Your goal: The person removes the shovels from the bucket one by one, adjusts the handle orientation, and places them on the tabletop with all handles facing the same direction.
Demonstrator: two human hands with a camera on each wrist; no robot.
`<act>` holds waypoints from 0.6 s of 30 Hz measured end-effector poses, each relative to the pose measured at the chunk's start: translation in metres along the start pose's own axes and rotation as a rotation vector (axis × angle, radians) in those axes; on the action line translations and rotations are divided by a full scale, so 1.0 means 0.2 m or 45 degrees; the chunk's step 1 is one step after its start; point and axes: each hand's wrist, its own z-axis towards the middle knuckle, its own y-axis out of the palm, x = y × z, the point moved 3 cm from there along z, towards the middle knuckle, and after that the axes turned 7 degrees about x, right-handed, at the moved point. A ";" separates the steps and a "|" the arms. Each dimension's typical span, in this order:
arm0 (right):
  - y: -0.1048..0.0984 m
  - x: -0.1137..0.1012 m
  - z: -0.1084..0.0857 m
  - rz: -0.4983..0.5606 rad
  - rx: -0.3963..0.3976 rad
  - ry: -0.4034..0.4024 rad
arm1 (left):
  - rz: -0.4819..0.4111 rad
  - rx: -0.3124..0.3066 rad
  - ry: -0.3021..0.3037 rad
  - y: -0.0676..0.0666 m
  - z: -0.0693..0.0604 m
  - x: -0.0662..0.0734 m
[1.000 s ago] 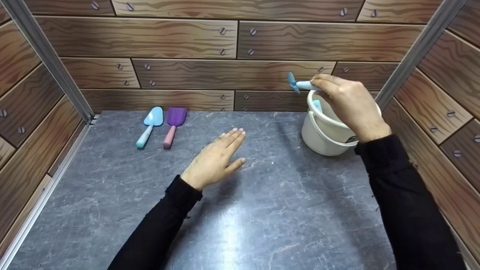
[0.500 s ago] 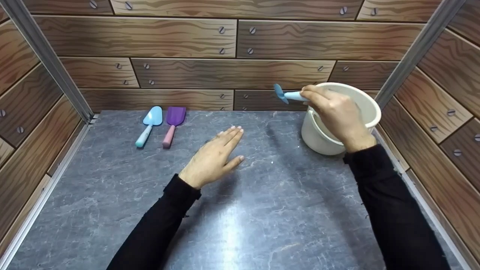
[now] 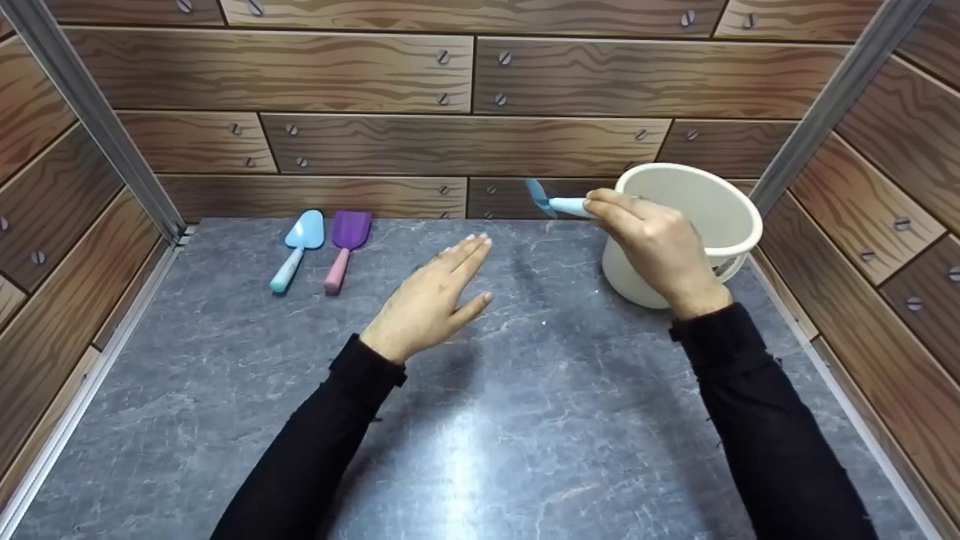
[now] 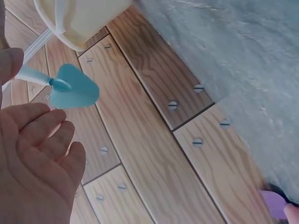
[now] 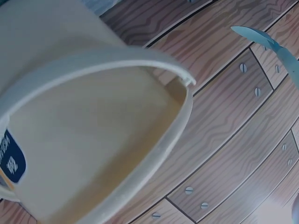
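In the head view my right hand (image 3: 652, 240) grips a small blue trowel (image 3: 555, 204) by its pale blue handle, with the blade pointing left. Hand and trowel are at the left front side of a cream bucket (image 3: 712, 195), partly covering it. The left wrist view shows the trowel's rounded triangular blade (image 4: 77, 88) beyond my left fingers. My left hand (image 3: 427, 300) hovers over the tabletop, fingers extended and thumb apart, holding nothing. Farther left lie a light blue trowel (image 3: 300, 247) and a purple shovel (image 3: 349, 240) with a pink handle, side by side.
The grey marbled tabletop (image 3: 487, 420) is bounded by wood-patterned walls (image 3: 360, 71) at the back and both sides. Metal posts (image 3: 825, 105) stand at the back corners. Inside the bucket, the right wrist view shows a dark blue label (image 5: 13, 158).
My right hand has moved left and down with the blue trowel, away from above the bucket's opening, uncovering more of its rim. My left hand has barely moved.
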 end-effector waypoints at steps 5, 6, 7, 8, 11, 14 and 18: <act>0.04 -0.04 -0.01 0.032 0.014 -0.029 | -0.015 0.101 0.038 -0.04 0.06 0.03; 0.04 -0.05 -0.01 0.034 0.016 -0.033 | -0.017 0.127 0.046 -0.04 0.07 0.03; 0.05 -0.06 -0.02 0.037 0.015 -0.037 | -0.018 0.154 0.056 -0.05 0.08 0.04; 0.06 -0.07 -0.02 0.042 0.015 -0.040 | -0.021 0.181 0.063 -0.05 0.09 0.04; 0.08 -0.09 -0.02 0.057 0.011 -0.050 | -0.024 0.257 0.082 -0.06 0.12 0.05; 0.10 -0.12 -0.02 0.079 0.015 -0.073 | -0.024 0.317 0.098 -0.06 0.16 0.07; 0.13 -0.15 -0.02 0.087 0.042 -0.111 | -0.036 0.373 0.115 -0.04 0.20 0.09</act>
